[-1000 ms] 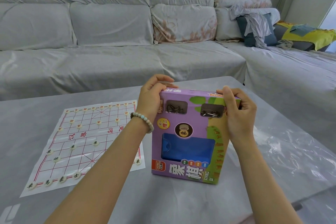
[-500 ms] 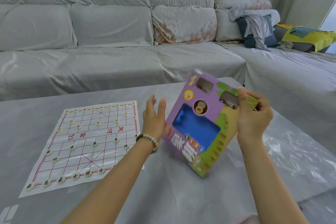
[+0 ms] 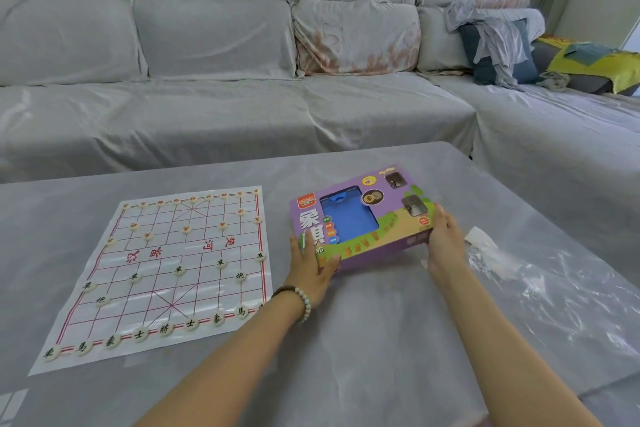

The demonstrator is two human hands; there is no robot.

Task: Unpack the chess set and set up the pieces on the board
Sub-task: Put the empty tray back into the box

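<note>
Grey covered sofa (image 3: 214,114) behind, bench (image 3: 381,340) in front. Paper board (image 3: 162,274) lies on the left of the bench, red "楚河 汉界" across its middle. Pieces (image 3: 190,323) sit on both sides, near row black "士", "將". Purple box (image 3: 349,222), white "象棋", now lies flat on the bench right of the board; 0.5 s ago it was tilted up in the right hand alone. Left hand (image 3: 310,267) presses its near-left corner with straight fingers. Right hand (image 3: 445,239) grips its right end.

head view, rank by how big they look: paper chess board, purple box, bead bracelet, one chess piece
1. paper chess board
2. purple box
3. bead bracelet, only partly visible round the wrist
4. chess piece on the near row, clearly the smallest
</note>
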